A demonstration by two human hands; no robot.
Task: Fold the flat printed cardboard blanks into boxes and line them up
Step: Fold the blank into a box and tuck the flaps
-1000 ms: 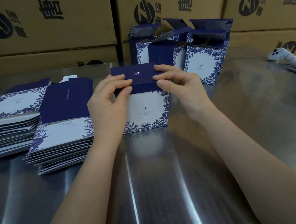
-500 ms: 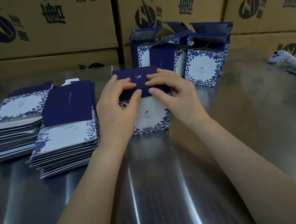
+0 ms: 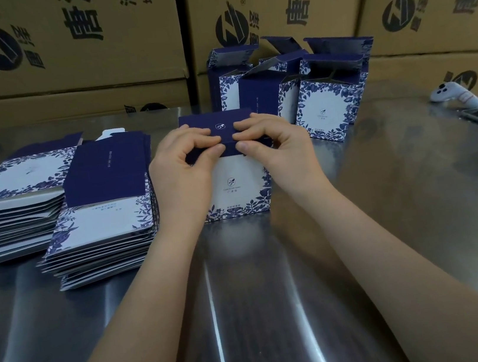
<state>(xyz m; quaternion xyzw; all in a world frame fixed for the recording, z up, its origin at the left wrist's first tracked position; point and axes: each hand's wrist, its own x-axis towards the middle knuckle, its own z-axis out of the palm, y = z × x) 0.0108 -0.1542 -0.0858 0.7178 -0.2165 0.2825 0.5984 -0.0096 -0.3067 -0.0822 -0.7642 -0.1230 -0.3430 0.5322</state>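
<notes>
While left hand [image 3: 182,166], right hand [image 3: 281,149] pinch navy lid [image 3: 213,119], white floral-bordered box [image 3: 238,195] stands upright.

Bare forearms [image 3: 144,303], left hand [image 3: 181,166], right hand [image 3: 281,149], short plain fingernails [image 3: 244,146]

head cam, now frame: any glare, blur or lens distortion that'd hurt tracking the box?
Head view: bright glare streaks run down the steel table below the forearms; the brown cartons lean and bow toward the frame edges, wide-angle distortion; lighting dim overall; the box pinched by left hand and right hand looks sharp, no motion blur; white controller at far right is softer.
</notes>
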